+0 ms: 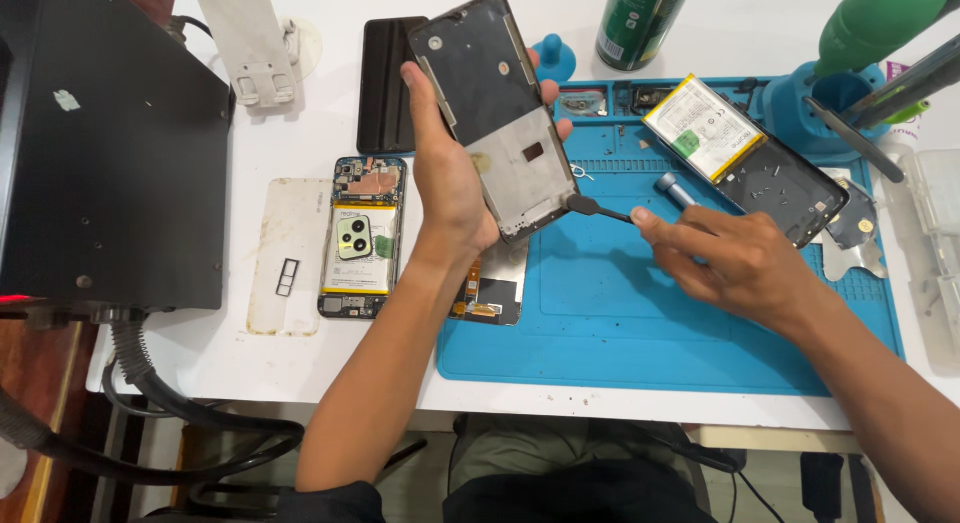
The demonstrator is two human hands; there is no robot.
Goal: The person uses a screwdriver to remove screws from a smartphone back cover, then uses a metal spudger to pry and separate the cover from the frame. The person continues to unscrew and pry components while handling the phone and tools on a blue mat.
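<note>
- Left hand (447,178) grip wrapped around phone frame (494,113), held above the table (240,323); long axis runs from top-left to bottom-right, inner side up.
- Right hand (735,263) grip pinches black tool (598,209), tip at the frame's lower corner.
- Battery (703,126), white label with green square, yellow edge, lies on blue mat (640,323).
- Green can (640,21) stands behind the mat.

Matt metal phone frame (497,113), matt blue rubbery mat (640,313).

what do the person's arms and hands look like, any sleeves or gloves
Both hands are bare: no gloves on the left hand or the right hand, and no rings or watch show. The forearms are uncovered. A dark sleeve shows only at the bottom edge on the left arm; the right arm leaves the frame bare.
</note>
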